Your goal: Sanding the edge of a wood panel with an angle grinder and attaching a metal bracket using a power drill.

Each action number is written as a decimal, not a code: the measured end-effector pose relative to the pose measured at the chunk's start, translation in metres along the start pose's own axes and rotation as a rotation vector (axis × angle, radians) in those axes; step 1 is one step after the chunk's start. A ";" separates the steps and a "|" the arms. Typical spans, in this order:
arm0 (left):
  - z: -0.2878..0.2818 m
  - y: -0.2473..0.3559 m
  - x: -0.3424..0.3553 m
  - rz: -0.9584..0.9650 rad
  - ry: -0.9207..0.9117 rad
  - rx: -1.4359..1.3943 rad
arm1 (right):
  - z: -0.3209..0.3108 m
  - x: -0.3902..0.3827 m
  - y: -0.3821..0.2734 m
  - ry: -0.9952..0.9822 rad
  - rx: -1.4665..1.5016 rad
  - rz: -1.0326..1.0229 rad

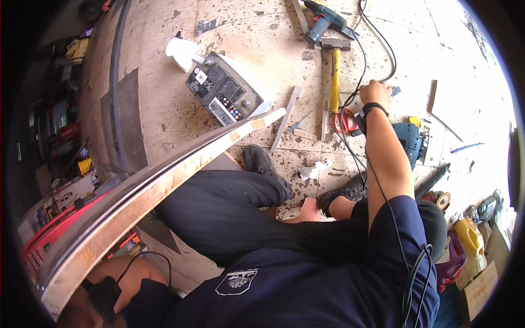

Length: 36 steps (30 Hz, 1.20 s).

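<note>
My right hand (376, 93) reaches out to the floor at the right, its fingers closed. A small dark-blue end (395, 91) sticks out beside it; the grip hides what this belongs to. Close by lie a claw hammer (335, 82) with a yellow handle and a red ring-shaped item (345, 121). A long board (164, 186) with a pale wooden edge slants across my left side, over my thigh. My left hand (76, 316) is low in the corner beside the board's near end, its fingers hidden. A black piece (104, 298) sits at that wrist.
A car battery (223, 90) stands ahead, a white spray bottle (183, 53) beside it. A blue cordless drill (328, 23) lies at the top. Right of my arm is a blue jigsaw (407, 139). Black cables (363, 49), metal strips (286, 117) and crumpled paper (315, 170) lie around.
</note>
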<state>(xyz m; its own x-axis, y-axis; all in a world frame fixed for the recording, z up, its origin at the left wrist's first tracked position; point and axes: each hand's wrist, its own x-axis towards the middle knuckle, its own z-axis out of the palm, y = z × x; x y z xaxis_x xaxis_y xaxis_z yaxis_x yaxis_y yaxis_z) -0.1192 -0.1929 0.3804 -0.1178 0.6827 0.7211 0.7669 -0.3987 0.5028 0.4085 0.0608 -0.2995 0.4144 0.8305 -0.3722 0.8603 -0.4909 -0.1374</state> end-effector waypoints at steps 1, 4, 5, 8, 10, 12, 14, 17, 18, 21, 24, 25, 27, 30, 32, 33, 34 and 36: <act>0.031 0.008 -0.004 0.000 -0.025 0.010 | -0.002 0.012 0.004 -0.011 0.060 0.007; 0.180 -0.007 -0.025 -0.015 -0.049 -0.020 | -0.022 0.082 0.087 -0.092 0.124 -0.014; 0.183 -0.003 -0.019 0.006 -0.053 0.029 | -0.043 0.072 0.081 -0.085 0.260 -0.008; 0.136 -0.001 -0.004 0.053 -0.047 0.083 | -0.121 0.054 0.075 -0.077 0.361 0.021; 0.196 0.017 0.014 0.205 -0.189 0.122 | -0.179 0.024 0.064 0.054 0.547 -0.051; 0.204 0.019 0.015 0.137 -0.272 -0.024 | -0.224 -0.011 0.034 0.106 0.843 -0.210; 0.204 0.027 0.009 0.143 -0.327 0.040 | -0.278 -0.084 -0.009 0.173 1.110 -0.426; 0.194 0.021 0.005 0.180 -0.372 -0.067 | -0.337 -0.188 -0.060 0.168 1.297 -0.752; 0.194 0.025 0.001 0.149 -0.378 -0.120 | -0.347 -0.223 -0.078 0.127 1.456 -0.804; 0.196 0.035 -0.012 0.129 -0.418 -0.279 | -0.364 -0.313 -0.112 -0.029 1.682 -0.982; 0.190 0.027 -0.014 0.151 -0.412 -0.243 | -0.353 -0.355 -0.134 0.156 1.568 -1.227; 0.191 0.029 -0.016 0.158 -0.405 -0.268 | -0.350 -0.362 -0.139 0.295 1.456 -1.297; 0.189 0.036 -0.022 0.151 -0.390 -0.258 | -0.349 -0.384 -0.148 0.280 1.465 -1.335; 0.185 0.044 -0.030 0.178 -0.430 -0.251 | -0.350 -0.399 -0.150 0.323 1.405 -1.313; 0.182 0.046 -0.036 0.180 -0.419 -0.254 | -0.352 -0.406 -0.150 0.452 1.461 -1.288; 0.181 0.048 -0.038 0.184 -0.411 -0.260 | -0.352 -0.409 -0.150 0.451 1.462 -1.291; 0.181 0.052 -0.041 0.185 -0.410 -0.259 | -0.351 -0.412 -0.149 0.484 1.482 -1.287; 0.183 0.054 -0.047 0.217 -0.369 -0.194 | -0.348 -0.414 -0.146 0.467 1.545 -1.246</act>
<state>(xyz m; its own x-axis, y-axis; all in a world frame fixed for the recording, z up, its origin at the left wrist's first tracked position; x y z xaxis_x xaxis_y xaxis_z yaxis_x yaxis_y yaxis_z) 0.0437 -0.1341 0.2866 0.2912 0.7288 0.6198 0.6131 -0.6394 0.4639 0.2146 -0.1200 0.1942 0.1660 0.6919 0.7027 -0.1332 0.7218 -0.6792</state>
